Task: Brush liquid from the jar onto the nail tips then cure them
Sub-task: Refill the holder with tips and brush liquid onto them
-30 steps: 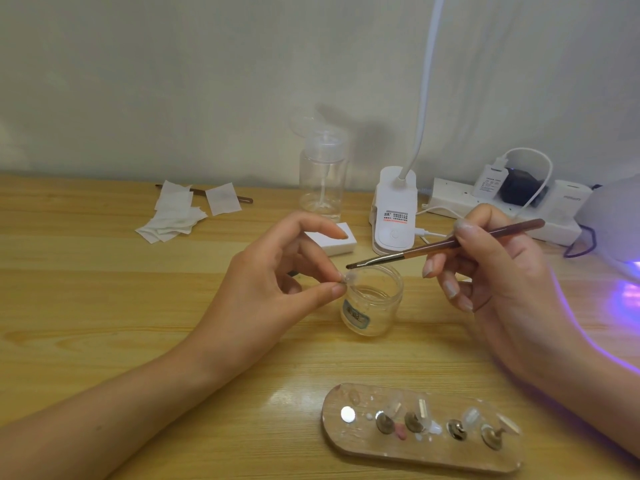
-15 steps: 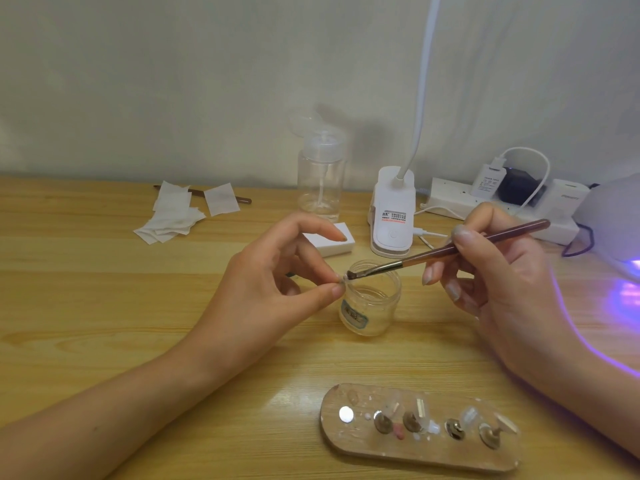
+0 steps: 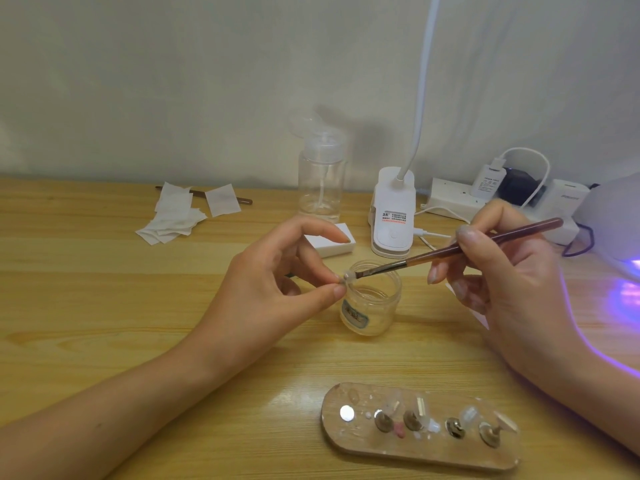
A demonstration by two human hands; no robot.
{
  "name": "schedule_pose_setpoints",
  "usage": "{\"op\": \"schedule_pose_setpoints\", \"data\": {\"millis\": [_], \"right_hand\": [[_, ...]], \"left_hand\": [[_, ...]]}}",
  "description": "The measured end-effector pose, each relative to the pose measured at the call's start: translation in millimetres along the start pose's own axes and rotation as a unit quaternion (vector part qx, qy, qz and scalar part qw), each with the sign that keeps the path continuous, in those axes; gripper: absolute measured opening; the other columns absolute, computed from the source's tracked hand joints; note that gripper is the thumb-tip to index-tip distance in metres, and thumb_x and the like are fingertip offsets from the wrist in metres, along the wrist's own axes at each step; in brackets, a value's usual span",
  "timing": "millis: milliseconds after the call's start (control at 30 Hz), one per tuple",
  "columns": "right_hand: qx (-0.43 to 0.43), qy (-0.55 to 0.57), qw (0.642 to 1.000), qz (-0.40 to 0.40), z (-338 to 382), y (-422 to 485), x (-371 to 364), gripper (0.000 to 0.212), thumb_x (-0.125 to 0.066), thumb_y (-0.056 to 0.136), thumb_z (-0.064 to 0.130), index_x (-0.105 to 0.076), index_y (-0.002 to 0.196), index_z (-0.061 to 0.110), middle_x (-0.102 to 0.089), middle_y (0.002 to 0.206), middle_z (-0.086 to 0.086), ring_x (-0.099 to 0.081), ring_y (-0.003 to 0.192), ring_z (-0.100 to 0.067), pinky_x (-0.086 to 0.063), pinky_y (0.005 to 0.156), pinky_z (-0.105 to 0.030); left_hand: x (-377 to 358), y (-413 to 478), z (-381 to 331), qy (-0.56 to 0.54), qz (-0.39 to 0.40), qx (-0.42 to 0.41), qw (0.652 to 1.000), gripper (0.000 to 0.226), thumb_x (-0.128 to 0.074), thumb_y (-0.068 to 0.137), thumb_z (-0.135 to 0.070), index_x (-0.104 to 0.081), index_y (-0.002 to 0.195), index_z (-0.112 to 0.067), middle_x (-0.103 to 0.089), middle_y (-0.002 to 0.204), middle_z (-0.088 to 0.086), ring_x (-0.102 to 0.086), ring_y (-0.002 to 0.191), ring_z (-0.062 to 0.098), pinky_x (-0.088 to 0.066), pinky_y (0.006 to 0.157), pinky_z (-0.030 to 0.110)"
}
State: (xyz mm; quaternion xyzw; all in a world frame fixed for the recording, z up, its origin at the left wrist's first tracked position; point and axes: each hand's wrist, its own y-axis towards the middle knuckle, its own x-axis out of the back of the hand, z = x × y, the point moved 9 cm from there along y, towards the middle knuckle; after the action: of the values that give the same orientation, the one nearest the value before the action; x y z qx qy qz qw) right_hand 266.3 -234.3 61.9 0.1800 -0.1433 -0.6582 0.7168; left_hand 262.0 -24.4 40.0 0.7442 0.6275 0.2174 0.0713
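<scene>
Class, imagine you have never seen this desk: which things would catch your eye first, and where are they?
At the centre, the left hand pinches a clear nail tip over the open glass jar, while the right hand touches a brush to it. At the right edge, purple light spills from a curing lamp onto the wooden table. Near the front lies a wooden board with small nail stands.

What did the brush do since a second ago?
The right hand brought the thin brown-handled brush down and left, until its bristles met the small clear nail tip pinched in the left hand above the small clear glass jar. Both grips, the jar and the wooden nail stand stayed put.
</scene>
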Motion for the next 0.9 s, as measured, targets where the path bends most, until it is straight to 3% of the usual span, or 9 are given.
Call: {"op": "schedule_pose_setpoints", "data": {"millis": [133,267,600,733,800,900], "right_hand": [[0.015,0.007,1.000,-0.010,0.5,1.2,5.1,0.022,-0.059,0.093,0.029,-0.050,0.073,0.028,-0.067,0.063,-0.011,-0.037,0.041,-0.016,-0.028,0.038,-0.016],[0.045,0.015,0.998,0.029,5.4,-1.7,-4.7,0.023,-0.062,0.094,0.037,-0.050,0.076,0.028,-0.069,0.065,-0.010,-0.033,0.040,-0.016,-0.029,0.041,-0.015],[0.056,-0.036,0.998,0.006,5.6,-1.9,2.8,0.024,-0.052,0.095,0.014,-0.051,0.074,0.025,-0.066,0.060,-0.010,-0.038,0.043,-0.013,-0.033,0.044,-0.016],[0.045,-0.015,0.999,-0.016,2.6,-1.7,9.8,0.021,-0.048,0.096,0.014,-0.047,0.076,0.022,-0.064,0.059,-0.009,-0.030,0.045,-0.028,-0.028,0.042,-0.017],[0.034,-0.001,0.999,-0.023,0.7,-0.4,11.5,0.019,-0.047,0.096,0.013,-0.044,0.078,0.018,-0.064,0.059,-0.007,-0.027,0.047,-0.032,-0.023,0.041,-0.020],[0.015,-0.005,0.999,-0.031,-2.1,1.3,12.5,0.017,-0.046,0.096,0.014,-0.042,0.079,0.017,-0.065,0.058,-0.006,-0.027,0.045,-0.025,-0.021,0.040,-0.022]], "left_hand": [[-0.6,-0.1,-0.2,-0.001,0.001,0.001,1.000,0.043,-0.081,0.081,-0.008,-0.066,0.111,-0.035,-0.068,0.076,-0.006,-0.071,0.081,0.013,-0.052,0.065,0.042],[-0.3,0.4,0.6,-0.004,-0.003,0.006,1.000,0.040,-0.078,0.077,-0.015,-0.066,0.109,-0.036,-0.067,0.075,-0.007,-0.070,0.079,0.011,-0.052,0.065,0.043],[-0.4,-0.3,2.0,-0.006,0.002,-0.002,1.000,0.045,-0.080,0.082,-0.005,-0.065,0.112,-0.034,-0.068,0.076,-0.005,-0.070,0.079,0.010,-0.051,0.064,0.041],[1.4,0.7,4.4,-0.020,-0.004,0.001,1.000,0.045,-0.080,0.082,-0.005,-0.064,0.114,-0.033,-0.068,0.079,-0.005,-0.069,0.078,0.010,-0.050,0.063,0.038],[4.9,0.6,1.7,-0.041,-0.024,0.003,0.999,0.046,-0.080,0.080,-0.008,-0.062,0.116,-0.027,-0.068,0.082,-0.006,-0.068,0.078,0.008,-0.053,0.070,0.034],[12.6,2.1,-13.4,-0.078,-0.056,-0.009,0.995,0.051,-0.079,0.076,-0.011,-0.057,0.122,-0.020,-0.068,0.083,-0.008,-0.071,0.083,0.008,-0.057,0.084,0.026]]}}
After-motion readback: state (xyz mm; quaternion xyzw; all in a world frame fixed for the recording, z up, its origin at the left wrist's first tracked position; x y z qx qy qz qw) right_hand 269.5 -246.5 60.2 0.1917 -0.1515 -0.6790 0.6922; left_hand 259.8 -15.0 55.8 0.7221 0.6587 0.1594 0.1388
